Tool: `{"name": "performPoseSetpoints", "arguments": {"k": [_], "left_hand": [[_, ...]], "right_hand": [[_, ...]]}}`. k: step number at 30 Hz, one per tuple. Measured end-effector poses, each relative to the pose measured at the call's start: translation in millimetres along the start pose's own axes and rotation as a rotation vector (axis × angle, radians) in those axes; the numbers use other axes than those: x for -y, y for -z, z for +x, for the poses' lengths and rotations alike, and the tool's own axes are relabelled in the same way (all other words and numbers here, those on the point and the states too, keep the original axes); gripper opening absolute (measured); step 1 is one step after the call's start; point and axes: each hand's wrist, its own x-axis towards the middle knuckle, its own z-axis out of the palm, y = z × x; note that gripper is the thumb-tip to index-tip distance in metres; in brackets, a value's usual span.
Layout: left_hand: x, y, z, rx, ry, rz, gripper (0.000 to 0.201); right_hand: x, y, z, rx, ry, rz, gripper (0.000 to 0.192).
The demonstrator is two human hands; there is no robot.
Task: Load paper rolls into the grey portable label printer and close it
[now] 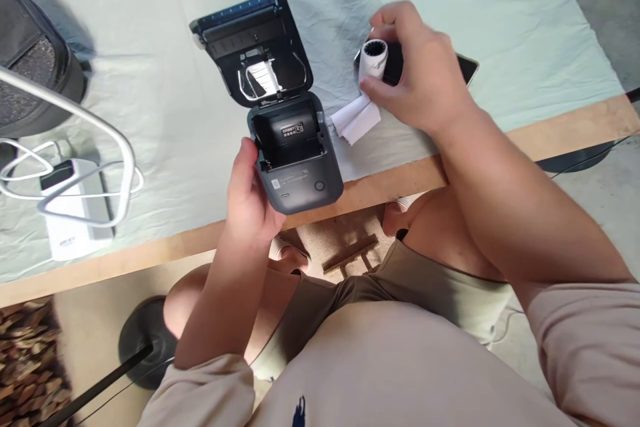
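My left hand (253,197) grips a small dark label printer (305,180) by its lower left side, above the table's front edge. The printer's lid (255,47) is swung up, and the paper bay inside holds no roll. My right hand (425,70) has its thumb and fingers closed around a small white paper roll (373,63) with a dark core, standing on end. Just below the roll lies a folded white paper slip (357,119). Behind the right hand is a flat dark phone-like device (467,69), mostly covered by the hand.
On the left of the cloth-covered table (165,113) are a black case (37,73) and a white charger block (77,213) with looped white cable (127,167). Bare wood shows along the front edge. A black round stand base (145,340) is on the floor at lower left.
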Motion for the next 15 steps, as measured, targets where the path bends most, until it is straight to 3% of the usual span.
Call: {"name": "performPoseSetpoints", "arguments": {"k": [3,8,15], "left_hand": [[-2,-0.2,-1,0.000,0.032,0.031,0.043],[-4,-3.3,0,-0.036,0.108,0.075,0.049],[-4,-6.3,1,-0.025,0.049,0.069,0.045]], "right_hand": [[14,5,-4,0.005,0.173,-0.060,0.046],[28,-4,-12,0.325,0.291,-0.243,0.019],[35,-6,-29,0.446,0.313,-0.431,0.020]]}}
